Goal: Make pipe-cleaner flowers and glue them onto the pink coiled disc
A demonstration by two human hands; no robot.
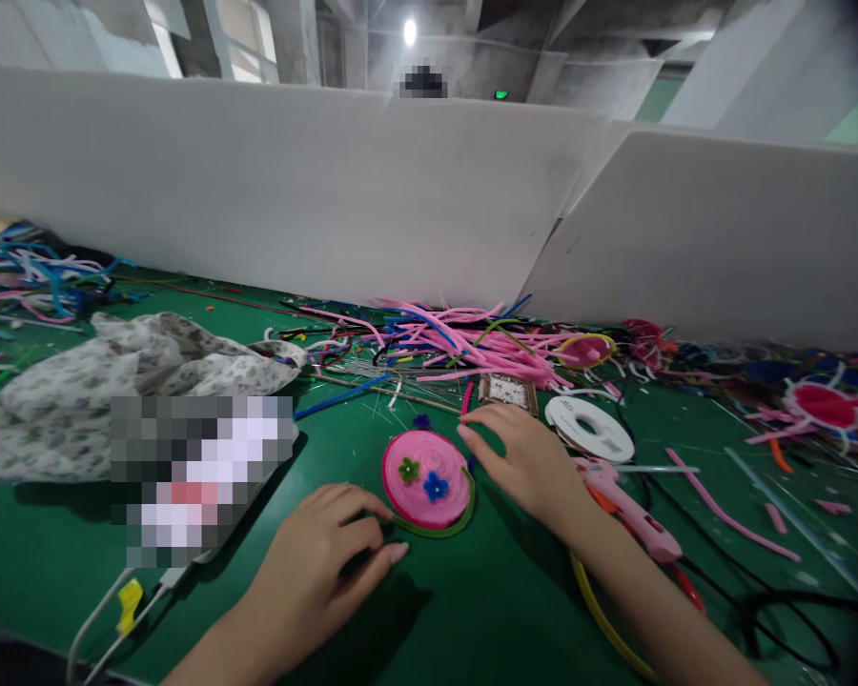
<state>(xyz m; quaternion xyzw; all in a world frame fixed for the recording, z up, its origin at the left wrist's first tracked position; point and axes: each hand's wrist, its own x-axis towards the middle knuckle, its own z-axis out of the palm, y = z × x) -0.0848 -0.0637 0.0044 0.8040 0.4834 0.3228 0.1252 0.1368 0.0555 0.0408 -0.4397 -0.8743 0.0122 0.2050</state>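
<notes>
two small flowers, green and blue, on a pink disc (443, 455)

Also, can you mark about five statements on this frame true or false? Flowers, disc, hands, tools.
1. The green flower sits left of the blue flower on the pink disc. True.
2. The glue gun lies left of the disc. False: the glue gun is on the right, by the right forearm.
3. A green strip runs along part of the disc's edge. True.
4. The left hand is gripping the white spool. False: the left hand is at the disc's near left edge; the spool lies beyond the right hand.
5. The patterned cloth lies on the left side of the table. True.
</notes>
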